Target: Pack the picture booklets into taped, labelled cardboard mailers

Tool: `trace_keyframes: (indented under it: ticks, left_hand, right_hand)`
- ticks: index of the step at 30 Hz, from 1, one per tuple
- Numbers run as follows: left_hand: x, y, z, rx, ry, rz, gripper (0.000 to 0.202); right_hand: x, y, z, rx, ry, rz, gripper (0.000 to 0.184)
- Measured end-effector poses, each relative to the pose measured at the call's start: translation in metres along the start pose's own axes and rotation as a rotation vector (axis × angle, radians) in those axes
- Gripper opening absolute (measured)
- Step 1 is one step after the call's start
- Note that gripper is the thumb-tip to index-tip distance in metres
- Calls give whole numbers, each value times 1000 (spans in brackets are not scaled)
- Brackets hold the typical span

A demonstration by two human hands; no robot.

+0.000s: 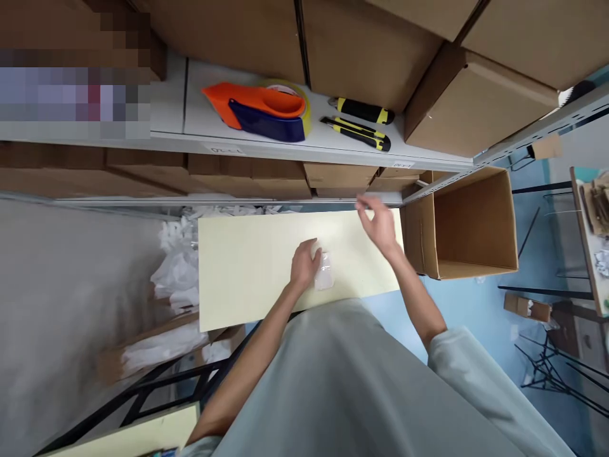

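Note:
A small, flat, clear plastic packet [325, 274] with something pale in it lies on the cream tabletop [247, 266] in front of me. Along its upper left edge is my left hand [304, 263], palm down, with the thumb apart from the curved fingers. The thumb tip meets the packet's edge; whether it presses on it I cannot tell. My right hand [379, 225] is raised over the table's far right part, away from the packet. Its fingers are bent, slightly blurred, with a gap to the thumb, and nothing shows in them.
A shelf above the far table edge bears cardboard boxes [371, 54], an orange and blue tape dispenser [266, 111] and yellow-black utility knives [361, 124]. An open cardboard box [476, 222] stands right of the table. White plastic bags [178, 273] are heaped at its left.

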State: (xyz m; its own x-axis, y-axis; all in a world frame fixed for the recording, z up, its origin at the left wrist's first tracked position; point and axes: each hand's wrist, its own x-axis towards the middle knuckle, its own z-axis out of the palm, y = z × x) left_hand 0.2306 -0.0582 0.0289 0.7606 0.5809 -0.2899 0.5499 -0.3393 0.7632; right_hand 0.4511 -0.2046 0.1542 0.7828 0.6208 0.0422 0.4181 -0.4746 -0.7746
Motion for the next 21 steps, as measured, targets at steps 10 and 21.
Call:
trace_keyframes:
  ticks: [10,21]
  left_hand:
    - [67,173,-73,-49,300,500,34]
    - [10,46,-58,-184,296,171,35]
  right_hand:
    - [185,-19,-33,-341,45,-370,63]
    - [22,16,-23,-200,-20,-258,61]
